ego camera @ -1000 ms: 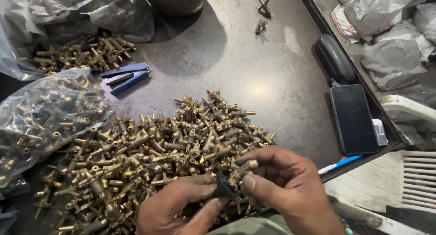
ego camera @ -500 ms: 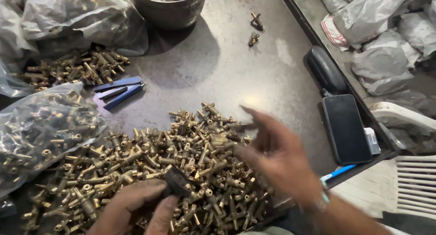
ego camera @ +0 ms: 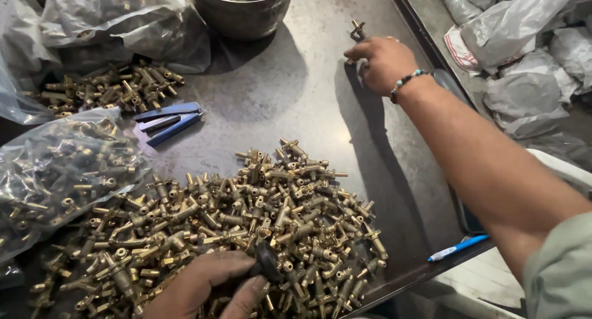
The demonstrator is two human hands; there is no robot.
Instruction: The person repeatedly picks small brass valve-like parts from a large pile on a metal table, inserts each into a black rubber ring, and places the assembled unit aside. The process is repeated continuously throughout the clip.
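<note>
Right hand (ego camera: 383,61) reached far, fingers together over upright brass fitting (ego camera: 356,29); left hand (ego camera: 206,288) clamps black knob (ego camera: 269,261).

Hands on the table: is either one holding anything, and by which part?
The left hand pinches a small dark tool at its lower end. The right hand rests by a brass fitting; whether it grips anything cannot be told.

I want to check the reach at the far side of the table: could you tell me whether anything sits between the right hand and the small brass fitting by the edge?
Nothing visible does. The right hand is already at the brass fitting, its fingers beside it, with only bare dark table around them.
</note>
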